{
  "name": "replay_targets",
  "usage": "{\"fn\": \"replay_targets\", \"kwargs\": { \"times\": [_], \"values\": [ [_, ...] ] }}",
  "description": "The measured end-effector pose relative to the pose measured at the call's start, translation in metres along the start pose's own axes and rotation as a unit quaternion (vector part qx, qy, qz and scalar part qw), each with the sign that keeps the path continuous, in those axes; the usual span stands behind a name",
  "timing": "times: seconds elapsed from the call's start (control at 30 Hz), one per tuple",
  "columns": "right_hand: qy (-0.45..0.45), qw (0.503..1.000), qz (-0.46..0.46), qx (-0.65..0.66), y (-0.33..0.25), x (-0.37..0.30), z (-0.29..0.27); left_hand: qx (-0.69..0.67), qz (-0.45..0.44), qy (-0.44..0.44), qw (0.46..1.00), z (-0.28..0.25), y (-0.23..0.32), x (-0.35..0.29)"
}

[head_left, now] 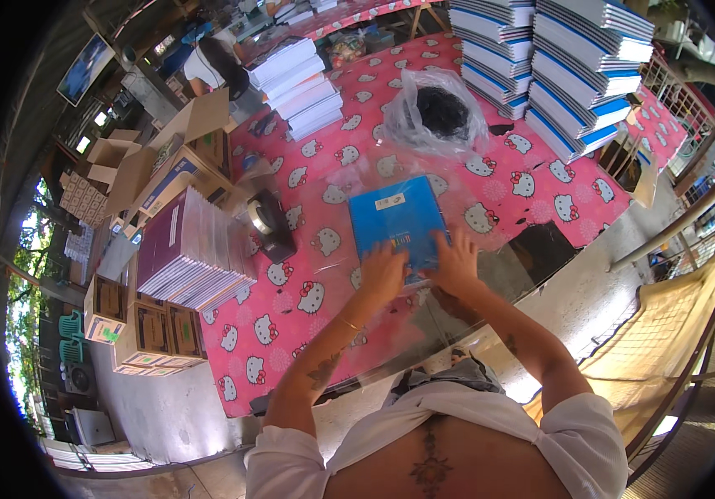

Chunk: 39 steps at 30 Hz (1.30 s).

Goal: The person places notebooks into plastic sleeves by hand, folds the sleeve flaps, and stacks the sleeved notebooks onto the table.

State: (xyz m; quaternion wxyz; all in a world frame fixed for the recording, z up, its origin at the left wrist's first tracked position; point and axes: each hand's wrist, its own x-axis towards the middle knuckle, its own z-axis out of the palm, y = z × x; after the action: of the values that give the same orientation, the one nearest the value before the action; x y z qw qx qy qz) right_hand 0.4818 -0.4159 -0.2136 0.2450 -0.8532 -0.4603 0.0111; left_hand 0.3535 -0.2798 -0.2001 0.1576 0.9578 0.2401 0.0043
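Note:
In front of me a blue book with a small white label lies on a pink patterned table cover. Clear plastic film appears to lie around it. My left hand rests on the book's near left corner, fingers slightly bent over the cover. On the near right corner is my right hand, its fingers spread and touching the cover and side edge. Neither hand visibly wraps around the book; its underside is hidden.
At left are a tape dispenser, a stack of purple books and cardboard boxes. Farther off stand a pale book stack, a plastic bag with black contents, and tall notebook stacks. Another person is at far left.

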Motion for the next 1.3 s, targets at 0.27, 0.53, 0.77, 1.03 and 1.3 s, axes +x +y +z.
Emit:
{"fn": "replay_targets", "kwargs": {
  "times": [0.27, 0.53, 0.77, 1.03, 1.3],
  "values": [
    [0.001, 0.962, 0.189, 0.199, 0.041, -0.008, 0.042, -0.006, -0.315, 0.424, 0.849, -0.009, -0.17, 0.015],
    [0.011, 0.959, 0.136, 0.247, 0.016, -0.009, 0.031, -0.552, -0.297, 0.336, 0.703, -0.04, -0.291, -0.025],
    [0.017, 0.996, -0.053, 0.076, -0.005, -0.002, 0.019, -0.641, -0.262, 0.409, 0.594, 0.007, -0.299, -0.063],
    [0.001, 0.99, -0.071, 0.124, 0.022, -0.001, 0.024, -0.199, 0.034, 0.08, 0.976, -0.074, -0.106, -0.02],
    [-0.038, 0.988, -0.099, 0.116, 0.014, 0.004, 0.029, 0.044, 0.283, -0.113, 0.951, -0.029, -0.022, 0.054]
  ]
}}
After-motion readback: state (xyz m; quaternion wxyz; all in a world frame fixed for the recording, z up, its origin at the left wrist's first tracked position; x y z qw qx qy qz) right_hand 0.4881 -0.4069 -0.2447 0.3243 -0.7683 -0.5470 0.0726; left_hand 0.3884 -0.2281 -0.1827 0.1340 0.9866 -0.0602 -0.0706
